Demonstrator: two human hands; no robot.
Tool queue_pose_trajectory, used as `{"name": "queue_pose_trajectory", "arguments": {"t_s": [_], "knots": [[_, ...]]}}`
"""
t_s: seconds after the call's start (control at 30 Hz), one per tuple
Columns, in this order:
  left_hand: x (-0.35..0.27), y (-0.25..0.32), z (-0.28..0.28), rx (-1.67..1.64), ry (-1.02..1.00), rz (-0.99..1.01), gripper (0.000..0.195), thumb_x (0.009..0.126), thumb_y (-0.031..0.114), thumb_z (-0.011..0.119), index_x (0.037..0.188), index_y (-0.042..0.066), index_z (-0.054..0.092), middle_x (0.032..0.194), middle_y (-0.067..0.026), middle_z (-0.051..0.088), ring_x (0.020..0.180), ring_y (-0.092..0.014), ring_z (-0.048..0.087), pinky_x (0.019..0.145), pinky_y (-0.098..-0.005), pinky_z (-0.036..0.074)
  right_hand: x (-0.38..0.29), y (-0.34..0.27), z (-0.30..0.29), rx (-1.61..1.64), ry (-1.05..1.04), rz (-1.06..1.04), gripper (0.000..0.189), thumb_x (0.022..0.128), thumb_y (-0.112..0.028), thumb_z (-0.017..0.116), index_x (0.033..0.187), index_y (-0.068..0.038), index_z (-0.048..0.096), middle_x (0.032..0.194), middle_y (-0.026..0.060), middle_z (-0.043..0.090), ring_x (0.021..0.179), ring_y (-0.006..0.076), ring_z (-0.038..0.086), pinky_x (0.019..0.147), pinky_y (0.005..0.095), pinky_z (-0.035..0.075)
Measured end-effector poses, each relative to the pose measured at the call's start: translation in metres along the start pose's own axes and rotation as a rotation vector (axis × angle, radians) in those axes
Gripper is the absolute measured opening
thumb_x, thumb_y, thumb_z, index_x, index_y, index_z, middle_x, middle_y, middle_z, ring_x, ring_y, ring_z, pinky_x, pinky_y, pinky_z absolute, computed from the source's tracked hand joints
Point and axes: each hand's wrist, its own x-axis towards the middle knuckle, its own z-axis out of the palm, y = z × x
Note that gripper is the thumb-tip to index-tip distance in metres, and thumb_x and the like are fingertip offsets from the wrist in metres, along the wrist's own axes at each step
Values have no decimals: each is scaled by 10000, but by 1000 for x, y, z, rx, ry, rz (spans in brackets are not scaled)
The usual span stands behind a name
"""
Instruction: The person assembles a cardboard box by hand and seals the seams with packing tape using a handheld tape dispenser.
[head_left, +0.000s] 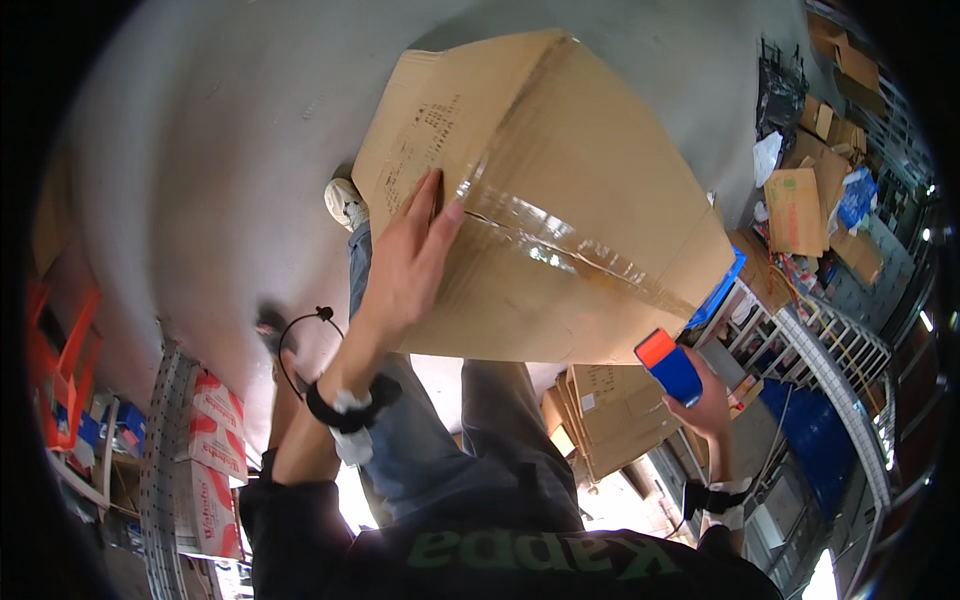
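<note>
A large cardboard box (570, 165) stands before me, its top seam covered by shiny clear tape (555, 240). Printed writing marks its left part. My left hand (416, 255) lies on the box beside the seam, fingers stretched out and thumb near the tape. In my right hand (701, 397), at the near right corner of the box, is a blue object with an orange-red end (671, 367); its exact kind is unclear. A black band and a thin cable are at my left wrist, and a black band is on my right wrist.
Flattened cardboard (619, 412) leans below the box. A metal wire cart (817, 322) stands right, near cardboard scraps (796, 210) and a black plastic bag (780, 97). At left are red-and-white cartons (214, 427), a perforated metal post (166, 465) and an orange plastic item (71, 375). Another person's shoe (345, 202) shows behind the box.
</note>
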Motion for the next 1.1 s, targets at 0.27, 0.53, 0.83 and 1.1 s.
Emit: {"name": "queue_pose_trajectory", "arguments": {"t_s": [0.27,0.53,0.83,1.1], "knots": [[-6,27,46,711,489,118,652,1014,504,498,1445,24,407,1330,-251,572,1062,-449,643,834,-522,541,52,11,-10,-197,12,-221,766,736,-164,789,1442,-93,503,1113,205,688,988,365,693,876,387,545],[37,-20,32,1061,708,90,696,1019,613,370,1495,105,372,1395,-201,568,1113,-456,632,879,-549,525,111,26,19,-91,305,-688,741,769,-265,743,1466,-233,496,753,188,662,672,381,677,660,470,564],[53,-12,38,1050,689,134,622,1050,545,336,1457,79,405,1301,-257,608,1106,-489,592,889,-562,461,148,50,4,-108,320,-718,629,727,-276,736,1332,-167,601,831,179,700,722,351,700,652,477,568],[17,0,68,1092,806,306,556,1044,452,434,1470,97,456,1414,-230,534,1276,-444,505,1011,-555,419,140,44,0,-177,199,-653,613,729,-302,721,1321,-186,613,922,143,721,783,323,714,711,449,574]]}}
